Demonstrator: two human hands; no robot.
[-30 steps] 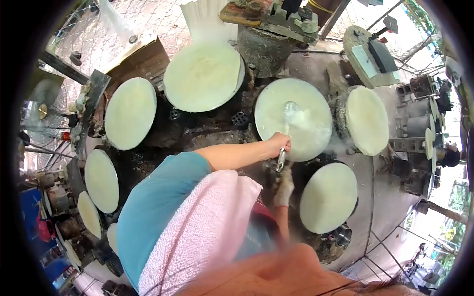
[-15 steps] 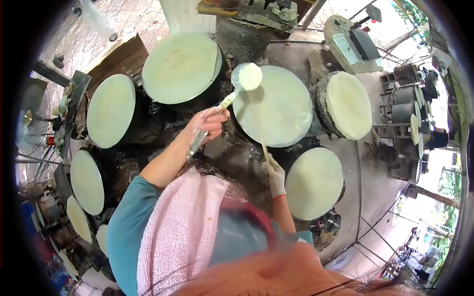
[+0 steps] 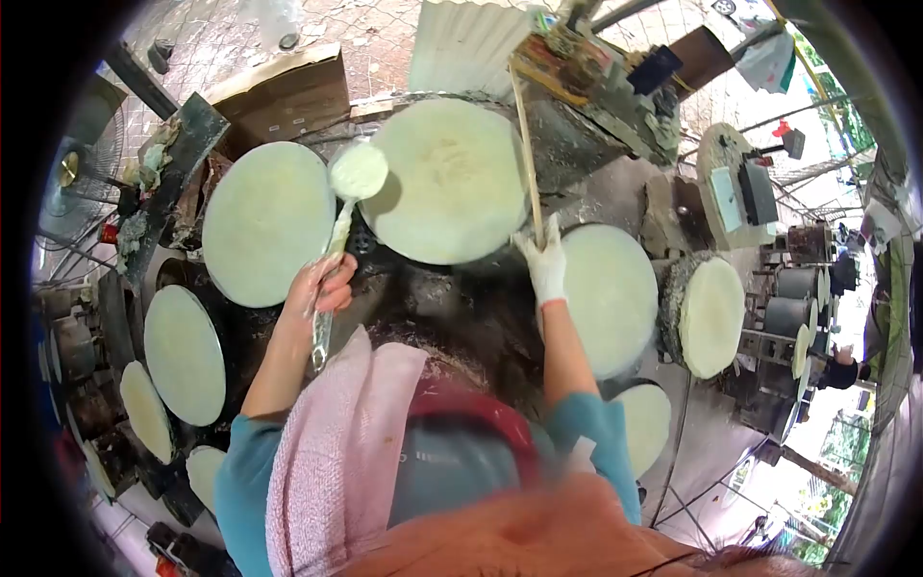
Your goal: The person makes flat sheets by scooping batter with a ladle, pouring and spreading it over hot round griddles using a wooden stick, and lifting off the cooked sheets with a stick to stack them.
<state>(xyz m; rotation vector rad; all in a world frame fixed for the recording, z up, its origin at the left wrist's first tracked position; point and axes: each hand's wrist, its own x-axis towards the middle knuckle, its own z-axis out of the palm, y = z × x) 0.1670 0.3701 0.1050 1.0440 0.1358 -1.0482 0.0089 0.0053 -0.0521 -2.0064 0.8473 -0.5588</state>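
Observation:
My bare left hand [image 3: 325, 286] is closed round the handle of a ladle [image 3: 340, 227], whose bowl holds pale batter [image 3: 360, 171]. The bowl hangs over the gap between a round pale griddle [image 3: 268, 224] on the left and a larger one [image 3: 444, 183] at the centre. My right hand [image 3: 544, 262], in a white glove, grips the lower end of a long thin wooden stick [image 3: 527, 144] that points up past the large griddle's right edge. Right beside that glove is another round griddle [image 3: 608, 298], coated pale.
More pale rounds lie at the left [image 3: 185, 355] and right [image 3: 711, 317]. A cardboard box [image 3: 288, 101] stands behind, near a corrugated sheet [image 3: 466, 48]. A fan [image 3: 72, 168] is at far left, a round board [image 3: 723, 183] at back right.
The view has turned rightward-to-left across the griddles. The ladle, lowered over the right griddle earlier, is now raised with batter near the large one. The stick has swung upright beside it.

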